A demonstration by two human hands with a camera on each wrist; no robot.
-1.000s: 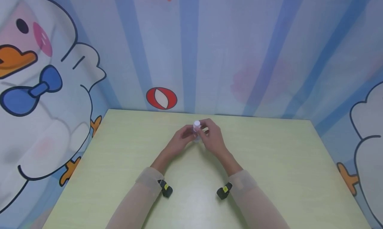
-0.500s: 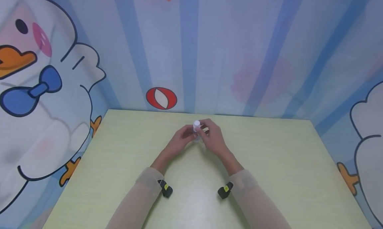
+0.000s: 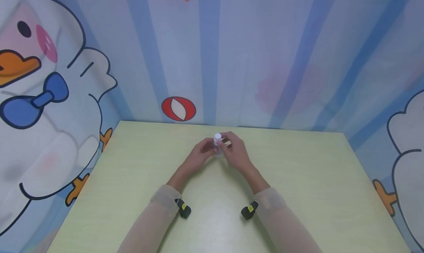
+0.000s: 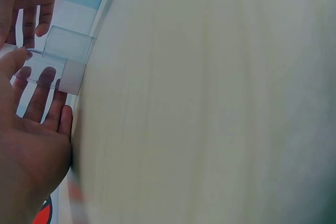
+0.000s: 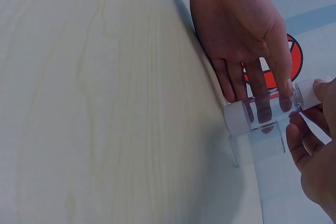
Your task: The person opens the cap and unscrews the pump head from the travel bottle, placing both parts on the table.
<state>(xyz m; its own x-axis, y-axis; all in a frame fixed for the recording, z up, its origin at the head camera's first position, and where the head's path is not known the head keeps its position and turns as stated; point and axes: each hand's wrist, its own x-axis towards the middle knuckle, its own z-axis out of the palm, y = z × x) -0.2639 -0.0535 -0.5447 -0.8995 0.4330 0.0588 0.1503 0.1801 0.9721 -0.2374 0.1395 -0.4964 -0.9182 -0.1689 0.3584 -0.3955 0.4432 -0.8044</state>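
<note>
A small clear bottle (image 5: 237,118) with a white cap (image 3: 217,136) stands upright near the table's back edge. My left hand (image 3: 198,155) holds its body, thumb on the near side near the neck and fingers behind, seen through the clear wall. With thumb and fingers, my right hand (image 3: 237,153) pinches the white cap; the fingers behind it are partly hidden. Right beside the bottle is a clear cup-like piece (image 5: 257,145), also visible in the left wrist view; whether it is joined to the bottle I cannot tell.
The pale wood-grain table (image 3: 298,194) reaches back to a blue striped cloth wall (image 3: 238,61) printed with cartoon ducks. Black wrist cameras (image 3: 183,209) sit on both sleeves, low over the table.
Both hands stay on the bottle at the same spot. The right wrist has turned very slightly; otherwise little differs.
</note>
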